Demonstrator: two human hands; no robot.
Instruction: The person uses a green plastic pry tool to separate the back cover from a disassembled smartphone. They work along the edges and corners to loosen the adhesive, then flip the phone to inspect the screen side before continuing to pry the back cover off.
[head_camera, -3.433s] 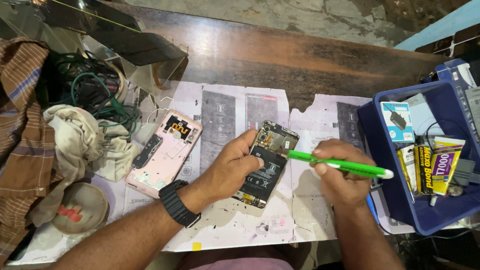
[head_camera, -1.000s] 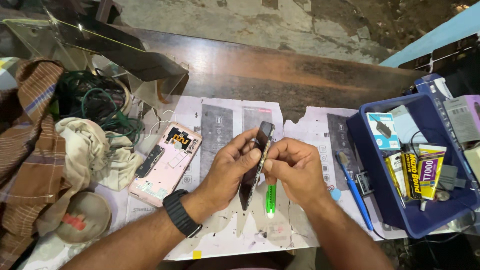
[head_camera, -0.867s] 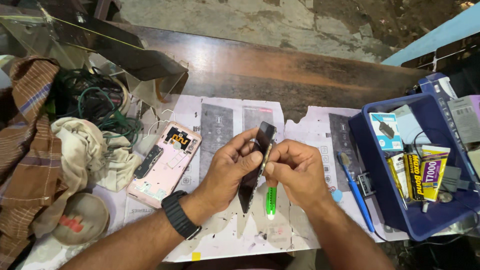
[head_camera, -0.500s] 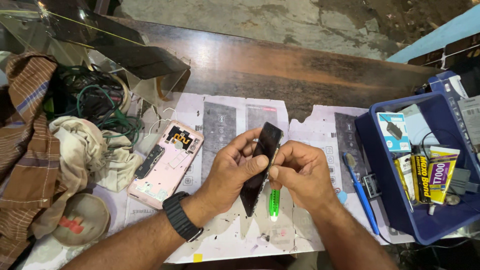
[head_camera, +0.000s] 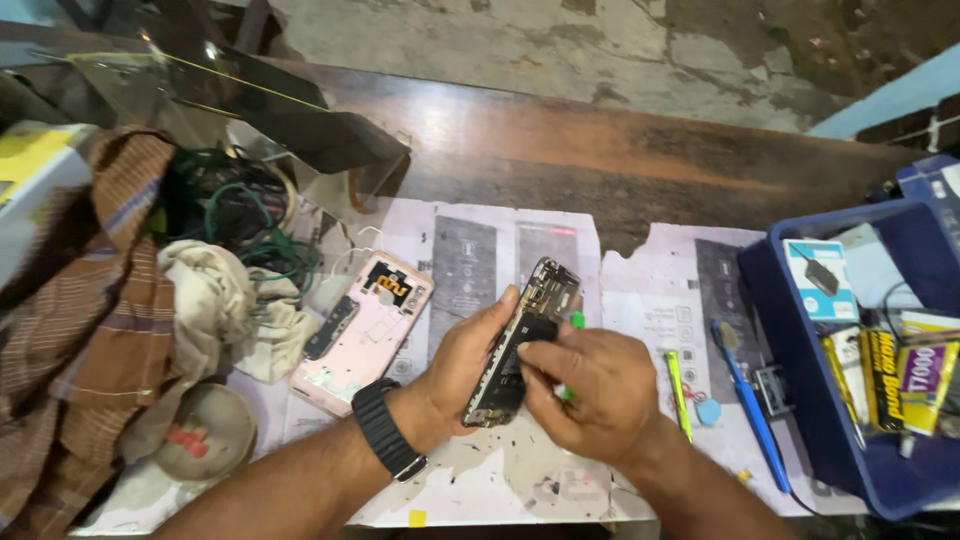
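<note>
My left hand (head_camera: 470, 362) holds an opened phone body (head_camera: 520, 340) tilted on its edge above the paper sheets, its circuit side facing right. My right hand (head_camera: 590, 385) presses against that inner side and grips a green-handled tool (head_camera: 574, 322), of which only small green bits show between my fingers. A black watch sits on my left wrist (head_camera: 388, 443). A pink phone back cover (head_camera: 362, 330) lies on the paper to the left of my hands.
A blue crate (head_camera: 830, 420) with glue tubes and small boxes stands at right. A blue brush (head_camera: 750, 415) and a yellow-green tool (head_camera: 680, 392) lie beside it. Cloths (head_camera: 210, 300), green cables (head_camera: 250, 215) and a round dish (head_camera: 205, 445) crowd the left.
The phone body was lifted off the paper and turned on edge. My right hand drew the green tool in close against the phone, so most of the tool is now covered.
</note>
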